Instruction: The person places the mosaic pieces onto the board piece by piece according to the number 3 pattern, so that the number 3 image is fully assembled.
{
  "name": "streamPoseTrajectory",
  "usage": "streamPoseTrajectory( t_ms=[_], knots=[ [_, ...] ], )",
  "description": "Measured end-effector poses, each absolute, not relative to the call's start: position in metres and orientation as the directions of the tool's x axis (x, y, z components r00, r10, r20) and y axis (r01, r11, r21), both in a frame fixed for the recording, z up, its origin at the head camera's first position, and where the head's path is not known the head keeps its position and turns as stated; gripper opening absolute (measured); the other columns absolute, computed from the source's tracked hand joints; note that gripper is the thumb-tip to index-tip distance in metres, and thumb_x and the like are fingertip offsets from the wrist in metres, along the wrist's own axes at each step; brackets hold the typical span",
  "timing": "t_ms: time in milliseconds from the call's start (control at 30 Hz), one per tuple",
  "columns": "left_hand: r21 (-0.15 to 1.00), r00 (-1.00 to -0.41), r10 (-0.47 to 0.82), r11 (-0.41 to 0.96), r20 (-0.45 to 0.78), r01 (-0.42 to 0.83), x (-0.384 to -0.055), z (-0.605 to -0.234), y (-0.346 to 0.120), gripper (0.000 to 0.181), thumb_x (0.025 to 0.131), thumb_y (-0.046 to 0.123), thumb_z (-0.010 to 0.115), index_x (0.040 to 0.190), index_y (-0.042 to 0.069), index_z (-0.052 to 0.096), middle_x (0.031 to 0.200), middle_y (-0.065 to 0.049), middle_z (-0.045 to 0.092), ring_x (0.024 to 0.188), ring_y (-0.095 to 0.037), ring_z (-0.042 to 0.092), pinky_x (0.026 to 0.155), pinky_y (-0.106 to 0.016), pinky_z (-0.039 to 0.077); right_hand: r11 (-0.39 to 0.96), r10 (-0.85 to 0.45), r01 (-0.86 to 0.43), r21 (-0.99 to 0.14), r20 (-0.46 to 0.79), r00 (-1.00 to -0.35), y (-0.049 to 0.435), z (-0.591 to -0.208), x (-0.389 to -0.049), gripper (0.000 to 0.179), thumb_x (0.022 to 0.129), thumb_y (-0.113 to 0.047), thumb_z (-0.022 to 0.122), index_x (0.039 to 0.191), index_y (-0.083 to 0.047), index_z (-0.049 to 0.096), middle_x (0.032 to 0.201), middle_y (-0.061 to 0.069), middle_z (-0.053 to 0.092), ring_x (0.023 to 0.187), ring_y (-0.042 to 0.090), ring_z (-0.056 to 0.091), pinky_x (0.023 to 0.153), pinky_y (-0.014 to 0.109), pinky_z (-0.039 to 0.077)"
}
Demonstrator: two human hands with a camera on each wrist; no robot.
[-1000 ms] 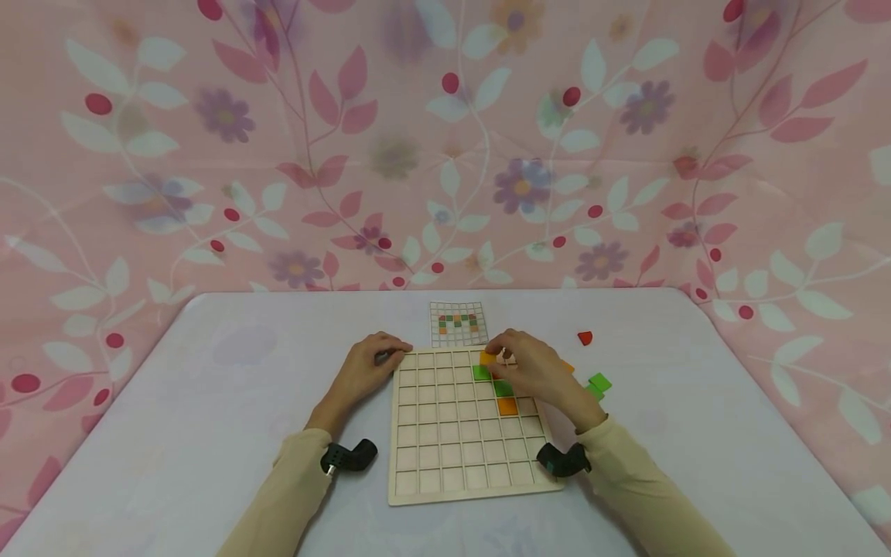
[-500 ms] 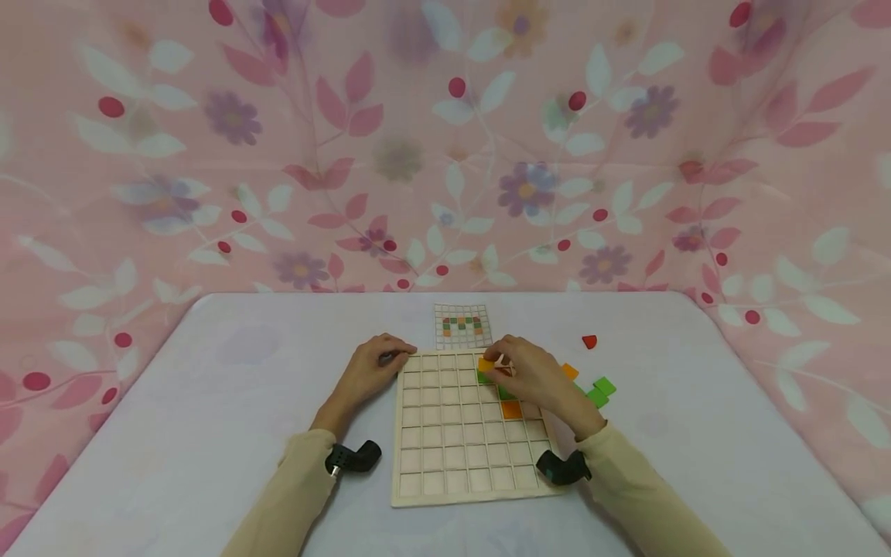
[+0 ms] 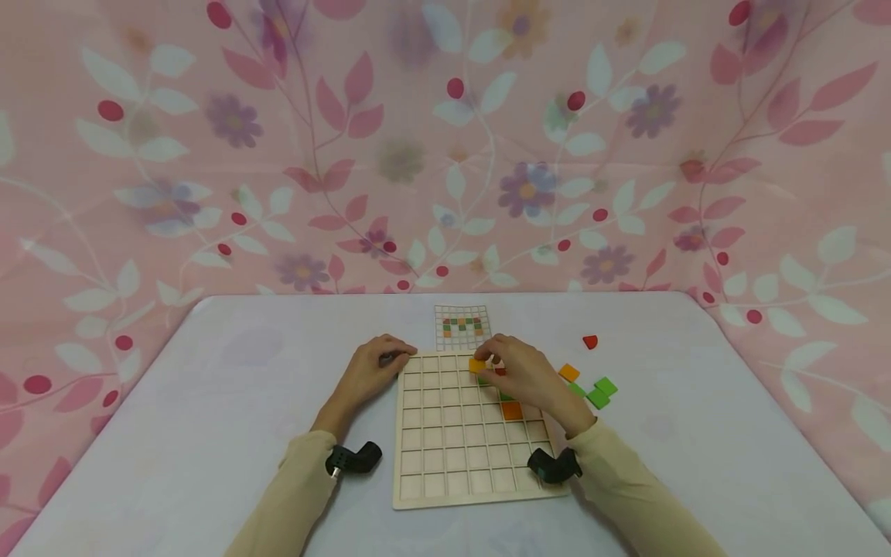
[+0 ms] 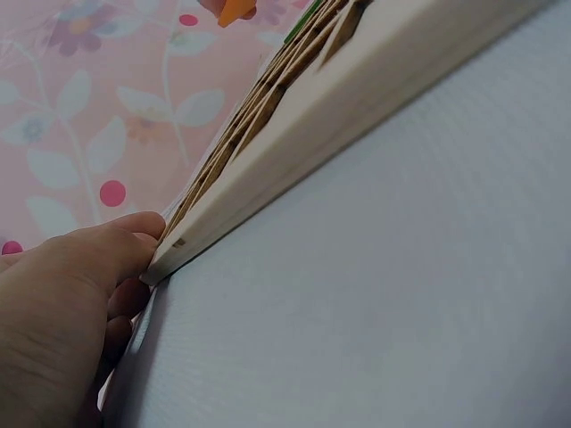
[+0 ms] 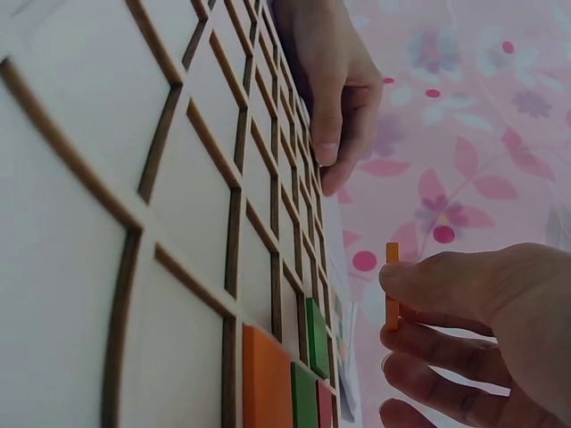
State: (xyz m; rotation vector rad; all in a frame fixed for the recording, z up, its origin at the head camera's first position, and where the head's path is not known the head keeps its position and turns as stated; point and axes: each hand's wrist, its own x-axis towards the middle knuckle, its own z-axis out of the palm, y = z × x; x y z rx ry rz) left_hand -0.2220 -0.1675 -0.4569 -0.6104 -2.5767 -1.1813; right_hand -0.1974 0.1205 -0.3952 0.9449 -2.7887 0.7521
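Between thumb and forefinger, my right hand pinches a square orange tile; the right wrist view shows this tile edge-on, held up off the wooden grid board. At the board's far left corner, my left hand grips the edge, thumb and forefinger on the corner in the left wrist view. Set into cells on the board's right side are another orange tile, a green tile, a red piece and a second green tile. My right hand partly covers these in the head view.
Beyond the board lies a gridded pattern card with coloured squares. Right of the board are a loose orange tile, several green tiles and a red piece farther back. A floral cloth hangs behind the table.
My right hand has shifted slightly left over the board with the orange tile, uncovering more of the loose tiles at the right. The left hand stays at the corner.
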Motion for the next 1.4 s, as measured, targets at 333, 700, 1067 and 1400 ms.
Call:
streamPoseTrajectory(
  t_ms=[333,700,1067,1400],
  knots=[
    [0.638,-0.863,0.291,0.584,0.412,0.502,-0.224,-0.459,-0.166,0.014,0.09,0.017,0.065,0.101,0.02,0.073,0.1,0.005,0.069,0.098,-0.015,0.061,0.085,-0.036,0.05,0.686,-0.535,-0.584,-0.434,0.244,-0.809,0.117,-0.396,-0.198,0.02,0.083,-0.019,0.073,0.101,-0.012,0.066,0.099,0.001,0.065,0.086,0.018,0.061,0.067,0.024,0.049],
    [0.655,-0.891,0.249,0.608,0.38,0.449,-0.221,-0.458,-0.17,0.014,0.089,0.017,0.065,0.1,0.02,0.073,0.102,0.004,0.068,0.1,-0.015,0.061,0.087,-0.038,0.049,0.695,-0.552,-0.589,-0.413,0.219,-0.805,0.11,-0.398,-0.201,0.022,0.083,-0.022,0.073,0.101,-0.013,0.067,0.102,0.001,0.065,0.086,0.016,0.061,0.067,0.024,0.049],
    [0.659,-0.89,0.256,0.601,0.377,0.452,-0.223,-0.46,-0.168,0.015,0.09,0.016,0.065,0.101,0.021,0.073,0.101,0.004,0.068,0.1,-0.015,0.061,0.088,-0.038,0.048,0.729,-0.536,-0.552,-0.405,0.163,-0.828,0.107,-0.403,-0.198,0.021,0.084,-0.024,0.072,0.103,-0.014,0.067,0.099,-0.001,0.063,0.087,0.014,0.061,0.072,0.03,0.051],
    [0.662,-0.896,0.254,0.605,0.365,0.441,-0.222,-0.458,-0.168,0.014,0.09,0.016,0.065,0.1,0.02,0.074,0.101,0.004,0.068,0.1,-0.016,0.061,0.088,-0.038,0.048,0.742,-0.538,-0.547,-0.387,0.142,-0.831,0.104,-0.407,-0.198,0.021,0.085,-0.024,0.071,0.104,-0.015,0.067,0.101,-0.002,0.063,0.091,0.015,0.061,0.078,0.035,0.051]
  ],
)
